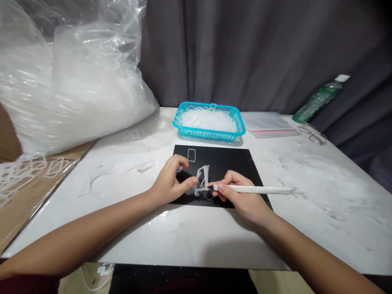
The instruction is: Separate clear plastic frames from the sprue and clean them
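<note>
My right hand (240,195) pinches a white pen-like tool (260,189) with a dark tip that points left. Several translucent white frame-shaped pieces (202,179) stand or lie bunched at that tip, over a black mat (226,159). My left hand (173,181) is at the left of these pieces, thumb and fingers apart, the thumb tip at their edge; whether it touches them is hard to tell. One flat rectangular frame (191,155) lies by itself near the mat's back left corner.
Behind the mat stands a blue basket (208,134) of white pieces. A big clear bag (92,81) fills the left. Cardboard (18,204) with loose frames lies below it. At the back right are zip bags (269,124), eyeglasses (314,134) and a green bottle (320,100).
</note>
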A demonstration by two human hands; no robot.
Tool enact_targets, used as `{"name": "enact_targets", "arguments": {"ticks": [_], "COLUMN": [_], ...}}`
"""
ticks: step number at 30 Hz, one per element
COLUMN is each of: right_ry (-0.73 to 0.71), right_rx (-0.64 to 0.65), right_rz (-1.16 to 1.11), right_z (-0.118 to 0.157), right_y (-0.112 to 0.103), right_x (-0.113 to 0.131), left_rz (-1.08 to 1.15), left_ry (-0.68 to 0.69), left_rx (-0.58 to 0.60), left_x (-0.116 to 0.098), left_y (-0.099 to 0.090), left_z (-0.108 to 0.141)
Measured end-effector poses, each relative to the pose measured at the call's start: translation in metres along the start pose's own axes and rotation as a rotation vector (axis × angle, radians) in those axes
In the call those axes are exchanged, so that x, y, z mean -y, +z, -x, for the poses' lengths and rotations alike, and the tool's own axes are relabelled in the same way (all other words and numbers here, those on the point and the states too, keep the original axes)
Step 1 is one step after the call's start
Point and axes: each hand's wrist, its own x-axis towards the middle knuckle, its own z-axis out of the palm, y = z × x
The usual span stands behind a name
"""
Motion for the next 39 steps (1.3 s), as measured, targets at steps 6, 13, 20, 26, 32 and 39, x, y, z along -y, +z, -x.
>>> {"name": "enact_targets", "arguments": {"ticks": [6, 13, 20, 26, 32, 39], "right_ry": [-0.039, 0.015, 0.095, 0.128, 0.144, 0.148], "right_rx": [0.002, 0.009, 0.068, 0.044, 0.004, 0.01], "right_rz": [0.056, 0.002, -0.037, 0.051, 0.137, 0.154], "right_z": [0.004, 0.004, 0.005, 0.006, 0.005, 0.006], "right_y": [0.001, 0.001, 0.002, 0.002, 0.004, 0.004], "right_x": [0.002, 0.001, 0.005, 0.009, 0.011, 0.01], "left_rz": [-0.102, -0.14, -0.249, -0.383, -0.399, -0.35], "left_ry": [0.315, 0.394, 0.446, 0.54, 0.517, 0.503], "left_rx": [0.186, 0.127, 0.166, 0.17, 0.215, 0.217], "left_x": [-0.012, -0.015, -0.016, -0.013, -0.01, -0.009], "left_y": [0.0, 0.002, -0.001, -0.003, -0.002, -0.002], "left_z": [0.004, 0.004, 0.005, 0.006, 0.009, 0.011]}}
